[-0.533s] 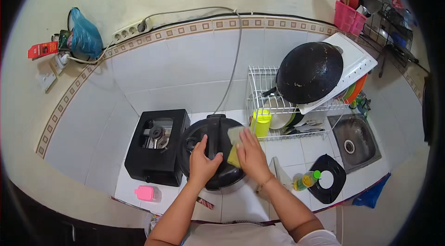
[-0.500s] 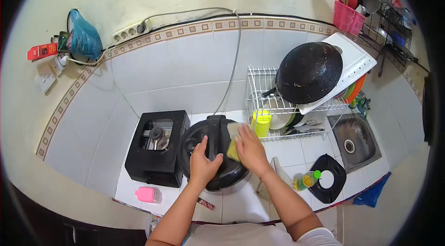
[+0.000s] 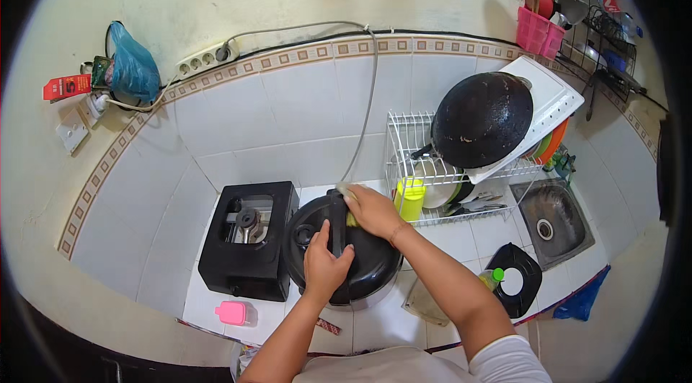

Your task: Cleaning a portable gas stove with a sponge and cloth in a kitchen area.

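An electric pressure cooker with a black lid [image 3: 371, 257] stands at the middle of the counter. My left hand [image 3: 328, 267] lies across the near part of the lid's raised handle [image 3: 336, 228], thumb on one side and fingers on the other, closed around it. At the lid's far edge, just right of the handle's far end, my right hand [image 3: 375, 211] presses a sponge [image 3: 352, 219]. Only a yellow strip and a pale edge of the sponge show; the hand covers the rest.
Left of the cooker stands a black single-burner stove [image 3: 249, 239], with a pink container [image 3: 232, 313] in front. A white dish rack [image 3: 425, 123] bearing a wok [image 3: 483, 120] is at the back right. Further right are a sink [image 3: 555, 221], a black plate-like part [image 3: 530, 275] and a green-capped bottle [image 3: 492, 278].
My right hand has moved the sponge leftward and away, from the lid's right side to its far edge by the handle. My left hand stays on the handle.
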`<state>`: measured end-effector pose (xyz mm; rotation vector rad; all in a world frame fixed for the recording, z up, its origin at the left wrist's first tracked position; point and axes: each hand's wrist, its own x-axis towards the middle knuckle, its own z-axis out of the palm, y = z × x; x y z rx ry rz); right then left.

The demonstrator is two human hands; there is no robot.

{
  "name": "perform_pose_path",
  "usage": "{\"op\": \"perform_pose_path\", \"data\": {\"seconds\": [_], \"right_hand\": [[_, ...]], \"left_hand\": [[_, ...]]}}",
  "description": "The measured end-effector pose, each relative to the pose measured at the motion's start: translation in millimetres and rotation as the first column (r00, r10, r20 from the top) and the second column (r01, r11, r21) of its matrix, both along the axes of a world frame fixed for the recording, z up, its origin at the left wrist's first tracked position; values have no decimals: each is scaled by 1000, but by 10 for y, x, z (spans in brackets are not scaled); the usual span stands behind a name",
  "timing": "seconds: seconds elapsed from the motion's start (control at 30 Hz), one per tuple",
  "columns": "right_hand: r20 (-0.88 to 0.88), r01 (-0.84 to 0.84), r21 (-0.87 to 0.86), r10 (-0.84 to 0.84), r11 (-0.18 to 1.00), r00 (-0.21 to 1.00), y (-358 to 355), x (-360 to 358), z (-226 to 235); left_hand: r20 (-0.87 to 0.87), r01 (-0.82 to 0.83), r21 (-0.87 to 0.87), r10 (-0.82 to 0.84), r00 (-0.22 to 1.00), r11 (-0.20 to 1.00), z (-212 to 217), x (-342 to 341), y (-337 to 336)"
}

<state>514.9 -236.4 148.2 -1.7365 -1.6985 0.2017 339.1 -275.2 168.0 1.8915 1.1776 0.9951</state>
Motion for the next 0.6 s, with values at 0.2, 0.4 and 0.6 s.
{"op": "perform_pose_path", "data": {"seconds": [0.2, 0.4, 0.6], "right_hand": [[-8, 71, 80, -71, 994, 997, -202, 190, -52], [-472, 46, 56, -15, 997, 881, -286, 314, -225], [-496, 272, 382, -52, 883, 867, -1432, -621, -744]], "left_hand": [[54, 63, 24, -64, 996, 998, 15, 41, -9], [-58, -35, 113, 42, 997, 993, -68, 82, 92], [27, -29, 134, 26, 999, 991, -249, 49, 131]]}}
